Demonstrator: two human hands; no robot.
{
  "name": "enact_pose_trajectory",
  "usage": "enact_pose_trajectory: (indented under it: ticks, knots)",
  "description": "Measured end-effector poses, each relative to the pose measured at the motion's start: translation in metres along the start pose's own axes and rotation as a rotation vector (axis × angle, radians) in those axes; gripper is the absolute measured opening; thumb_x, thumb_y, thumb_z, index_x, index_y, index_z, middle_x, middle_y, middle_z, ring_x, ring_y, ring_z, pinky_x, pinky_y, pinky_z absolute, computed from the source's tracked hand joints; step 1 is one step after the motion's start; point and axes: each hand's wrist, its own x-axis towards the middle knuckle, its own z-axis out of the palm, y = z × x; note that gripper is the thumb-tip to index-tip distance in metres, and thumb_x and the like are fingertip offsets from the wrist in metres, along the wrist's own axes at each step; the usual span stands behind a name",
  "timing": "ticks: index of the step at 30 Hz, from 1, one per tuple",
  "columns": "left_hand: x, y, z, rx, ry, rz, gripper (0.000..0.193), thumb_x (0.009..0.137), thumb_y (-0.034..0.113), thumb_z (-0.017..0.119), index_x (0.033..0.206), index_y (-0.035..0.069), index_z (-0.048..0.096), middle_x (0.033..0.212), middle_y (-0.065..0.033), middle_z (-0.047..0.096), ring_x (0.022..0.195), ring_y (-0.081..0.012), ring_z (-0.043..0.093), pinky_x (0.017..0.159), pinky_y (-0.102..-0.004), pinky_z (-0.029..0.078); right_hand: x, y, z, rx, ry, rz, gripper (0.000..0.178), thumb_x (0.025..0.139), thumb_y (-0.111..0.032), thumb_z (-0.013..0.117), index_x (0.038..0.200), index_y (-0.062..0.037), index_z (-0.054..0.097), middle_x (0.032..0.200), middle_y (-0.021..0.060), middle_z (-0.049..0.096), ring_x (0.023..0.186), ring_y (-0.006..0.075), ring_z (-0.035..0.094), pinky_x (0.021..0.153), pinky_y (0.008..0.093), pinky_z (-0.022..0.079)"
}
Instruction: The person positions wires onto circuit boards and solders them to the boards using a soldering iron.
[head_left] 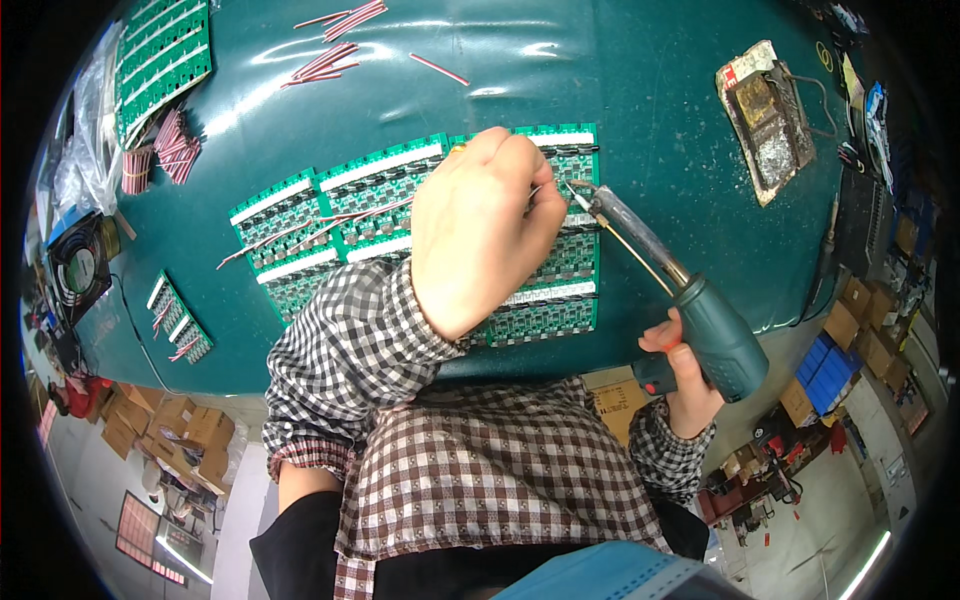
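My left hand (480, 225) rests over a row of green circuit boards (330, 215) on the dark green table, its fingers pinched together on something thin at a board's edge; what it pinches is too small to tell. My right hand (690, 385) grips the teal pistol handle of a soldering gun (715, 335). The gun's long metal tip (590, 205) reaches up and left to the spot beside my left fingertips. Thin red and white wires (300, 235) lie across the boards on the left.
A dirty soldering stand with a sponge tray (765, 115) sits at the far right. Loose red wires (325, 60) lie at the back, another green panel (160, 55) at the far left, small boards (175, 320) near the front edge, a fan (75, 270) beside them. Cardboard boxes stand on the floor.
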Motion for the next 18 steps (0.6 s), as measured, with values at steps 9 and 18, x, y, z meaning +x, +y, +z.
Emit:
enact_pose_trajectory:
  ticks: [9,18]
  knots:
    - [-0.0018,-0.0001,0.0013,0.013,0.002,-0.023,0.011,0.066,0.005,0.065,0.069,0.006,0.054,0.062,-0.0048,0.048,0.054,-0.0203,0.05,0.049,-0.0315,0.04,0.0016,0.0043,-0.0018,-0.039,-0.028,-0.064,0.04,0.079,-0.017,0.063,0.104,0.012,0.052,0.075,0.0106,0.056,0.07,0.0224,0.058,0.066,0.0351,0.052]
    - [-0.0021,0.0003,0.0018,0.004,0.006,-0.029,0.012,0.067,0.005,0.065,0.07,0.007,0.054,0.062,-0.0047,0.047,0.053,-0.0204,0.048,0.049,-0.0315,0.039,0.0027,0.001,0.0011,-0.037,-0.026,-0.046,0.039,0.079,-0.016,0.063,0.104,0.0122,0.052,0.074,0.0107,0.056,0.068,0.0223,0.058,0.067,0.0353,0.051]
